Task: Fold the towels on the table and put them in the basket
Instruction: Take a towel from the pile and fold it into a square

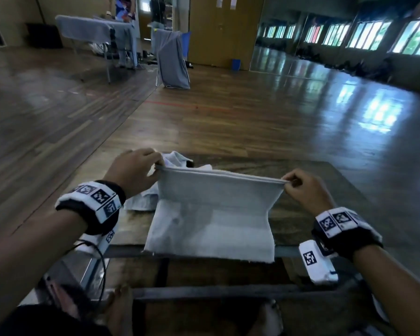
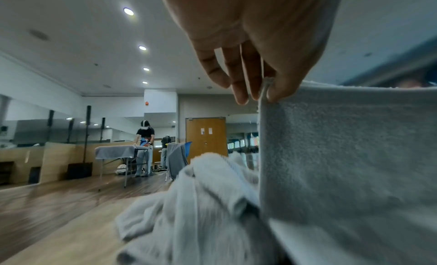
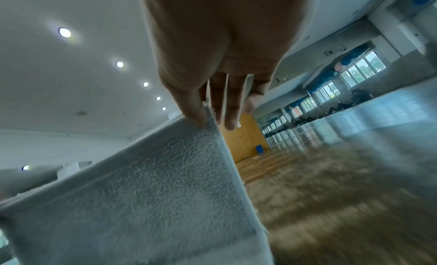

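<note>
A pale grey towel [image 1: 214,212] is held up taut by its top edge over the wooden table [image 1: 301,180]. Its lower part lies on the tabletop and hangs over the near edge. My left hand [image 1: 159,163] pinches the top left corner between thumb and fingers, seen close in the left wrist view [image 2: 266,93]. My right hand [image 1: 287,184] pinches the top right corner, seen close in the right wrist view [image 3: 204,119]. More crumpled pale towels [image 1: 175,158] lie in a heap behind and left of the held one [image 2: 189,203]. No basket is in view.
The table's metal frame [image 1: 204,291] runs below the near edge, with my bare feet under it. Beyond lies open wooden floor. Far off stand a cloth-covered table [image 1: 95,26], a draped chair [image 1: 174,59], people, and a blue bin [image 1: 235,64] by wooden doors.
</note>
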Motion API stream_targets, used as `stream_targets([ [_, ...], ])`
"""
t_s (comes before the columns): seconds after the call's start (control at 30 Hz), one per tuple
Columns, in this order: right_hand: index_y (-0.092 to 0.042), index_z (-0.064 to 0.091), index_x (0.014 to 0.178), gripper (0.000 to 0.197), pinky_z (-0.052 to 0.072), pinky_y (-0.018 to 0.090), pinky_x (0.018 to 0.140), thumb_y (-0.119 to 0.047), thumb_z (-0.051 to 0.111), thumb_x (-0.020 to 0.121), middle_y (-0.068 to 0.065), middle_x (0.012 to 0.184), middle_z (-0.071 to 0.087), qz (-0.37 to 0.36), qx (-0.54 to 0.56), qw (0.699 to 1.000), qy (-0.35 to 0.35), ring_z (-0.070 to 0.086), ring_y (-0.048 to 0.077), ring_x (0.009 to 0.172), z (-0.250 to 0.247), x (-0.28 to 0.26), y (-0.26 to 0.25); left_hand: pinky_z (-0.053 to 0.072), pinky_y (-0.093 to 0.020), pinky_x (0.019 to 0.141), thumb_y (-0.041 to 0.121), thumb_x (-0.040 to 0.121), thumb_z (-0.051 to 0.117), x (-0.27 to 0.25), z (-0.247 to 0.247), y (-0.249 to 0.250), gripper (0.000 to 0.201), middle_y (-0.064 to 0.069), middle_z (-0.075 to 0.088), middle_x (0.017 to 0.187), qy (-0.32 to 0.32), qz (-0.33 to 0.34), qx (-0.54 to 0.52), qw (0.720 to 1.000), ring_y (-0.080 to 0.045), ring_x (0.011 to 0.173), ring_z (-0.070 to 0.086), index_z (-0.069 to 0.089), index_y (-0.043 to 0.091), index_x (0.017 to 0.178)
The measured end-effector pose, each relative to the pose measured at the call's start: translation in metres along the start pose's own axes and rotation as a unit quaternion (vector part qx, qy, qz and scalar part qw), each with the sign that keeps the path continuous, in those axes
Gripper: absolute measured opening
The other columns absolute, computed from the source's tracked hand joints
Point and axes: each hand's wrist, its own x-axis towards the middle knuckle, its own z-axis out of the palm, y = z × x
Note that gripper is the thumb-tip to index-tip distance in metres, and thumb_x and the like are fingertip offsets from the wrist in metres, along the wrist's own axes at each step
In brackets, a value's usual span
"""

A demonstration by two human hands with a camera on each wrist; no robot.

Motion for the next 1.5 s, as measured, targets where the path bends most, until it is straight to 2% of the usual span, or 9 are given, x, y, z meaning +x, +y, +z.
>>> stream_targets([
  [0.1, -0.016, 0.064, 0.077, 0.02, 0.049, 0.032, 0.072, 0.003, 0.067, 0.075, -0.001, 0.081, 0.06, -0.042, -0.024, 0.995, -0.085, 0.061, 0.022, 0.079, 0.026, -0.036, 0.027, 0.044, -0.03, 0.058, 0.015, 0.061, 0.075, -0.036, 0.024, 0.006, 0.019, -0.002, 0.061, 0.071, -0.089, 0.076, 0.035, 0.993, -0.026, 0.06, 0.06, 0.058, 0.015, 0.071],
  [0.23, -0.021, 0.067, 0.086, 0.012, 0.05, 0.035, 0.08, -0.013, 0.071, 0.078, -0.006, 0.091, 0.059, -0.053, -0.093, 0.97, -0.216, 0.058, 0.015, 0.091, 0.053, -0.081, 0.054, 0.048, -0.027, 0.057, 0.021, 0.057, 0.076, -0.081, 0.05, 0.01, 0.022, 0.002, 0.063, 0.072, -0.211, 0.136, 0.05, 0.967, -0.02, 0.062, 0.063, 0.059, 0.02, 0.071],
  [0.37, -0.018, 0.07, 0.092, 0.017, 0.049, 0.037, 0.084, -0.013, 0.074, 0.076, -0.003, 0.096, 0.065, -0.052, -0.061, 0.98, -0.18, 0.058, 0.016, 0.094, 0.062, -0.094, 0.066, 0.048, -0.028, 0.057, 0.022, 0.07, 0.057, -0.092, 0.065, 0.002, 0.011, -0.002, 0.067, 0.077, -0.18, 0.092, -0.018, 0.979, -0.023, 0.064, 0.065, 0.065, 0.016, 0.073],
  [0.5, -0.02, 0.072, 0.095, 0.015, 0.05, 0.04, 0.079, -0.018, 0.071, 0.08, -0.003, 0.098, 0.068, -0.072, -0.089, 0.981, -0.156, 0.057, 0.015, 0.091, 0.064, -0.087, 0.07, 0.039, -0.026, 0.057, 0.009, 0.069, 0.075, -0.084, 0.079, -0.01, 0.012, -0.003, 0.068, 0.079, -0.154, 0.042, -0.031, 0.987, -0.026, 0.062, 0.064, 0.068, 0.015, 0.077],
  [0.77, -0.025, 0.072, 0.097, 0.015, 0.046, 0.043, 0.082, -0.029, 0.065, 0.084, 0.003, 0.1, 0.068, 0.019, -0.172, 0.983, -0.069, 0.058, 0.026, 0.098, 0.081, -0.057, 0.059, 0.046, -0.03, 0.053, 0.015, 0.08, 0.069, -0.069, 0.097, -0.005, 0.008, -0.005, 0.07, 0.087, -0.109, 0.014, -0.042, 0.993, -0.027, 0.067, 0.065, 0.071, 0.014, 0.088],
  [1.0, -0.022, 0.069, 0.098, 0.017, 0.044, 0.042, 0.079, -0.019, 0.065, 0.081, 0.002, 0.097, 0.07, -0.07, -0.137, 0.986, 0.069, 0.062, 0.024, 0.089, 0.055, -0.059, 0.053, 0.04, -0.021, 0.053, 0.023, 0.081, 0.072, -0.071, 0.074, -0.007, 0.006, 0.002, 0.068, 0.077, -0.016, 0.041, -0.057, 0.997, -0.018, 0.061, 0.062, 0.071, 0.017, 0.081],
  [1.23, -0.023, 0.071, 0.098, 0.018, 0.043, 0.047, 0.088, -0.019, 0.07, 0.08, 0.003, 0.1, 0.069, -0.05, -0.185, 0.975, -0.115, 0.06, 0.025, 0.099, 0.058, -0.079, 0.056, 0.052, -0.031, 0.068, 0.025, 0.083, 0.068, -0.081, 0.074, -0.002, 0.011, 0.004, 0.072, 0.095, -0.176, 0.025, -0.062, 0.982, -0.018, 0.084, 0.066, 0.074, 0.025, 0.092],
  [1.4, -0.023, 0.071, 0.096, 0.019, 0.043, 0.046, 0.085, -0.017, 0.072, 0.078, 0.001, 0.098, 0.069, -0.065, -0.157, 0.984, -0.055, 0.06, 0.025, 0.097, 0.051, -0.073, 0.059, 0.052, -0.031, 0.07, 0.022, 0.08, 0.07, -0.077, 0.072, -0.005, 0.013, 0.004, 0.072, 0.096, -0.166, 0.021, -0.082, 0.983, -0.019, 0.086, 0.066, 0.074, 0.023, 0.093],
  [1.5, -0.023, 0.071, 0.098, 0.019, 0.036, 0.039, 0.084, -0.018, 0.07, 0.08, -0.001, 0.099, 0.069, -0.069, -0.185, 0.977, -0.083, 0.059, 0.023, 0.099, 0.053, -0.076, 0.06, 0.053, -0.031, 0.074, 0.02, 0.079, 0.072, -0.079, 0.073, -0.003, 0.014, 0.003, 0.073, 0.098, -0.192, 0.036, -0.091, 0.977, -0.019, 0.086, 0.068, 0.075, 0.022, 0.092],
])
